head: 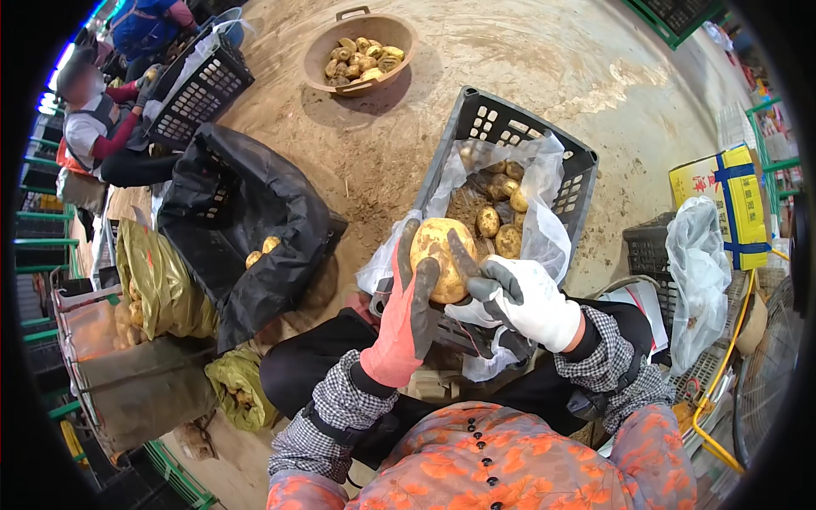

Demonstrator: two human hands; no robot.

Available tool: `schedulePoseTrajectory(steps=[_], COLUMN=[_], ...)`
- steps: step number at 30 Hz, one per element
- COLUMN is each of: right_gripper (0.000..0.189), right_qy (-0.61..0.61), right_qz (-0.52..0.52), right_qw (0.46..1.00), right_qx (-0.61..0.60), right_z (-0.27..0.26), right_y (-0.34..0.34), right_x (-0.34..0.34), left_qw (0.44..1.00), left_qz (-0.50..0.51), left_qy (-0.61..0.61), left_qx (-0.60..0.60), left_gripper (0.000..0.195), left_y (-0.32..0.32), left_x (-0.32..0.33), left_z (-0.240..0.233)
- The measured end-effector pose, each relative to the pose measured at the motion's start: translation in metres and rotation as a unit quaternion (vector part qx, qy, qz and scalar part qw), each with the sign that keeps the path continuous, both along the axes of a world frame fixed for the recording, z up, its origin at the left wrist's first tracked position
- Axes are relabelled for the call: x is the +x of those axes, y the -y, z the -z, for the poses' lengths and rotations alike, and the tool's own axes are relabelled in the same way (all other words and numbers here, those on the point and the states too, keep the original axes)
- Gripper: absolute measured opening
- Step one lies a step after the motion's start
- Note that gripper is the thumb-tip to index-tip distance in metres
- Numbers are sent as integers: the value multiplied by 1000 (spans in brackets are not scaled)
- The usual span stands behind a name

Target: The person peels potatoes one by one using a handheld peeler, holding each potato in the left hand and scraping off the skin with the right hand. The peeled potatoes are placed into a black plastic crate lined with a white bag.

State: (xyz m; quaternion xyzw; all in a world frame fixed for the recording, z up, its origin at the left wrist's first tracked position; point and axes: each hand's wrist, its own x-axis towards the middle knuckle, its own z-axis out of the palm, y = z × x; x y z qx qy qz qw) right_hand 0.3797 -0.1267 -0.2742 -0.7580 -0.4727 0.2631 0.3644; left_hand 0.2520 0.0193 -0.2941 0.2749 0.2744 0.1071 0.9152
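Observation:
A large potato (430, 245) with brown soil patches is held up over the near end of a black plastic crate (583, 175). My left hand (398, 322), in a coral glove with grey coating, grips it from the left side. On the potato's right side rests the extended index finger of my right hand (532, 303), gloved in white with grey fingers. The other right fingers curl in, and whether they hold anything is hidden. Inside the crate, a white plastic liner (545, 223) surrounds several smaller potatoes (489, 222) and loose soil.
A brown basin (312, 67) of potatoes stands ahead. To the left are a black-lined crate (268, 191) with two potatoes and an olive plastic sack (169, 280). A seated person (92, 134) works beside another crate (201, 86). At right stand a yellow carton (743, 210) and a fan (768, 363).

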Motion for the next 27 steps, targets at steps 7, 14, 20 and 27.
schedulePoseTrajectory(steps=[7,14,20,27], right_gripper=[25,17,23,39], right_qy=[-263,-40,-75,-354], right_qz=[114,-28,-65,302], right_qw=[957,999,995,836], right_qx=[-31,3,-23,289], right_z=[-14,-11,-13,-49], right_y=[1,1,-1,42], right_x=[13,17,18,64], left_qw=[986,873,926,952], left_qz=[62,161,126,-302], left_qy=[35,-35,-30,-23], left_qx=[150,459,353,54], left_gripper=[77,83,76,49], left_y=[-2,-3,-3,-127], left_x=[0,-4,-8,-25], left_z=[-8,-1,11,48])
